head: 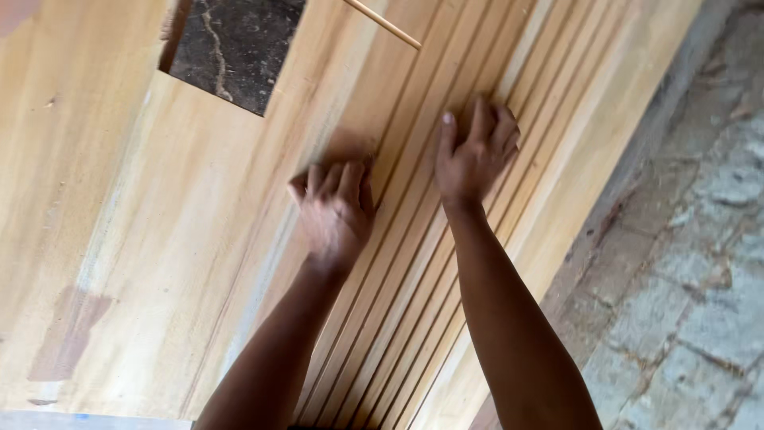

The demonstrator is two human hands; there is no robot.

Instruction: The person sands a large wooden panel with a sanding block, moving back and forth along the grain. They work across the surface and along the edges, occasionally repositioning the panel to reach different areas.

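My two bare forearms rise from the bottom edge of the frame, the nearest things to the camera, and both reach up toward the middle of the picture. My left hand (pixel 334 209) sits just left of centre, blurred, with its fingers curled under so the knuckles press on the wood; whether that grip holds anything I cannot tell, since the palm faces down and is hidden. My right hand (pixel 474 151) lies a little higher and to the right, fingers bent and bunched, thumb stretched out along a groove; nothing shows inside its grip, and I cannot tell whether it clasps something small beneath the fingers. Both hands rest on the grooved wooden panel (pixel 414 271), a pale board cut with long parallel slats that run from the bottom centre up to the upper right of the frame. To the left of it lies a wide smooth board (pixel 135 239), pale yellow with a darker brownish patch near the lower left. A rectangular opening (pixel 235 48) at the top left shows a dark, cracked surface beneath. A thin wooden stick (pixel 383 24) lies slanted near the top centre. Along the right side runs a grey stone floor (pixel 684 302) with cracked joints.
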